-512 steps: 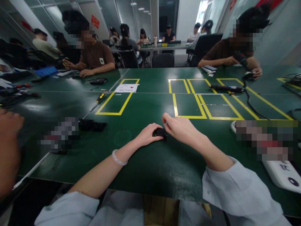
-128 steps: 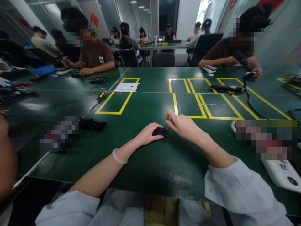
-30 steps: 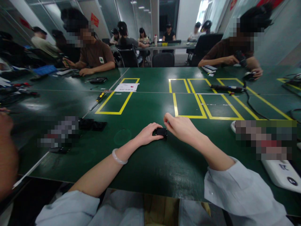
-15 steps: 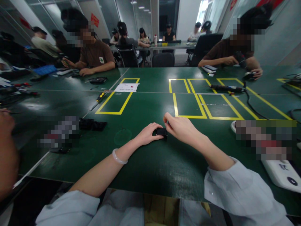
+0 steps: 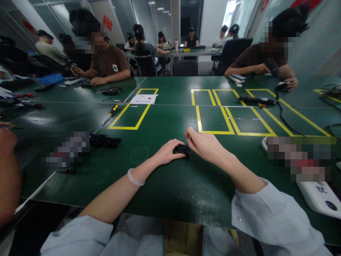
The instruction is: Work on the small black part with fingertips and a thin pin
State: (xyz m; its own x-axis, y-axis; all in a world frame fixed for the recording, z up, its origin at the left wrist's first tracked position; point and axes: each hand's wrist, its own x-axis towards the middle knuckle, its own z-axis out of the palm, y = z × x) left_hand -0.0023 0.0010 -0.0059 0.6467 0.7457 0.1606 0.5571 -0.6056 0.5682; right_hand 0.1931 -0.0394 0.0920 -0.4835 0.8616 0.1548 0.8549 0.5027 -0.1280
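Observation:
A small black box-like part rests on the green table in front of me. My left hand grips it from the left, thumb on the near side and fingers on the far side. Just to its right, my right hand is held with the fingers curled and the fingertips pressed together beside the part's right end. Whatever those fingertips pinch, if anything, is hidden or too small to name. A pale bracelet circles my left wrist.
Yellow tape rectangles mark the table beyond my hands. A screwdriver and a white paper lie far left; a black cylindrical tool with a cable lies far right. A white device is at right. Co-workers sit opposite; an arm shows at left.

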